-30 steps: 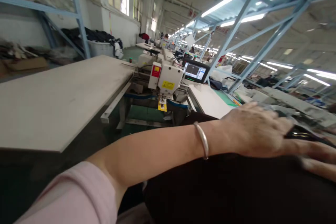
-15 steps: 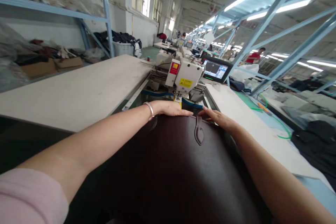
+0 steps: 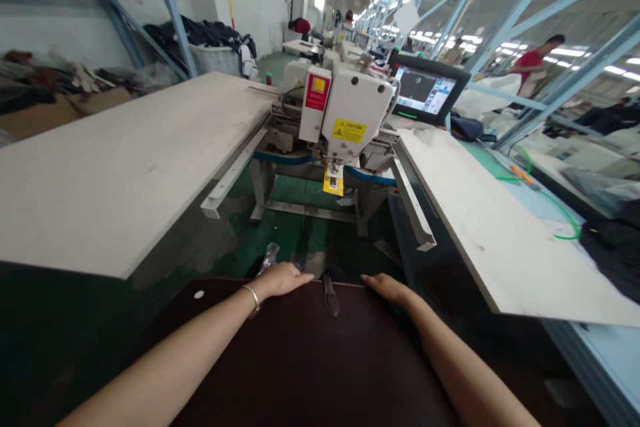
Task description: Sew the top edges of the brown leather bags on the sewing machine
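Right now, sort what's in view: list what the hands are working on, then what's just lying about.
In hand:
- dark brown leather panel, with its strap tab
- left hand flat on the panel's far edge
- right hand flat on the same edge

Lying about:
- sewing machine
- touchscreen
- white tabletops
- clothes bin
- green cable
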A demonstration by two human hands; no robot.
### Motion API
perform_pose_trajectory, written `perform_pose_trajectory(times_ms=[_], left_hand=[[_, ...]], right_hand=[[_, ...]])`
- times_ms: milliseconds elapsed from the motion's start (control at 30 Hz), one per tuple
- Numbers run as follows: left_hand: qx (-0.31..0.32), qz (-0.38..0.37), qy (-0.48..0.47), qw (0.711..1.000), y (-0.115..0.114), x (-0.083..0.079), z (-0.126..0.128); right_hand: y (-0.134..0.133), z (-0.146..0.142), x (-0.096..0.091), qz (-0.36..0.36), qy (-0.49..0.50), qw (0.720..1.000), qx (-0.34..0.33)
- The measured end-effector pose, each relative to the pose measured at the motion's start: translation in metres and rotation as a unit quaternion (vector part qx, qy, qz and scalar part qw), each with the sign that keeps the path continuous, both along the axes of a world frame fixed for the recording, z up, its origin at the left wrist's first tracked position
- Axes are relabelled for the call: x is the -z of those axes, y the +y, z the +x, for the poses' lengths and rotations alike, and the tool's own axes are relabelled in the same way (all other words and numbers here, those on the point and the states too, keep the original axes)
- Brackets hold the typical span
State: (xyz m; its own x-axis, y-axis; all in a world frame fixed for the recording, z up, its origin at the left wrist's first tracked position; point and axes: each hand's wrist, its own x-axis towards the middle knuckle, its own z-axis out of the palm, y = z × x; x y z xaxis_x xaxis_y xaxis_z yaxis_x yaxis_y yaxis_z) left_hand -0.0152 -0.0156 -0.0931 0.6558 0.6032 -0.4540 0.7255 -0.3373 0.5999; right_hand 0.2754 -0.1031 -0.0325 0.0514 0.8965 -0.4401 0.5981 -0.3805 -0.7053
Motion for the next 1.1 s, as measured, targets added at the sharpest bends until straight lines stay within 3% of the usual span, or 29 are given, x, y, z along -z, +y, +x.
perform_pose_trajectory(times_ms=[100,200,267,333,400,533,700,767,900,1000,1100], left_hand=[[0.003,0.13,-0.042,0.991,0.028,-0.039,0.008],[-0.015,0.265,-0.146,0.953,0.046,-0.083,0.023],[-0.018,0.263,-0.142,0.954,0.05,-0.104,0.031],[-0.011,0.233,-0.073,0.97,0.05,-0.115,0.035],[-0.006,0.224,-0.022,0.974,0.051,-0.117,0.035],[0.007,0.21,-0.032,0.977,0.058,-0.114,0.028],[0.0,0.178,-0.115,0.977,0.07,-0.114,0.023],[-0.009,0.185,-0.143,0.972,0.073,-0.114,0.017],[-0.086,0.211,-0.086,0.97,0.077,-0.115,0.006],[-0.043,0.159,-0.027,0.986,0.082,-0.12,0.005],[-0.026,0.086,-0.044,0.995,0.093,-0.13,0.007]], right_hand=[[0.026,0.009,-0.01,-0.011,0.06,0.997,0.054],[0.059,-0.001,-0.036,0.007,0.12,0.989,0.082],[0.075,-0.017,-0.053,0.022,0.143,0.986,0.086],[0.086,-0.031,-0.064,0.045,0.147,0.985,0.083],[0.093,-0.04,-0.066,0.062,0.139,0.986,0.07],[0.106,-0.038,-0.061,0.051,0.185,0.981,0.029],[0.12,-0.025,-0.066,-0.13,0.26,0.95,-0.117],[0.122,-0.018,-0.07,-0.161,0.269,0.938,-0.146],[0.126,-0.01,-0.074,-0.149,0.305,0.93,-0.144],[0.133,-0.009,-0.075,-0.145,0.31,0.927,-0.153],[0.141,-0.007,-0.075,-0.148,0.298,0.926,-0.179]])
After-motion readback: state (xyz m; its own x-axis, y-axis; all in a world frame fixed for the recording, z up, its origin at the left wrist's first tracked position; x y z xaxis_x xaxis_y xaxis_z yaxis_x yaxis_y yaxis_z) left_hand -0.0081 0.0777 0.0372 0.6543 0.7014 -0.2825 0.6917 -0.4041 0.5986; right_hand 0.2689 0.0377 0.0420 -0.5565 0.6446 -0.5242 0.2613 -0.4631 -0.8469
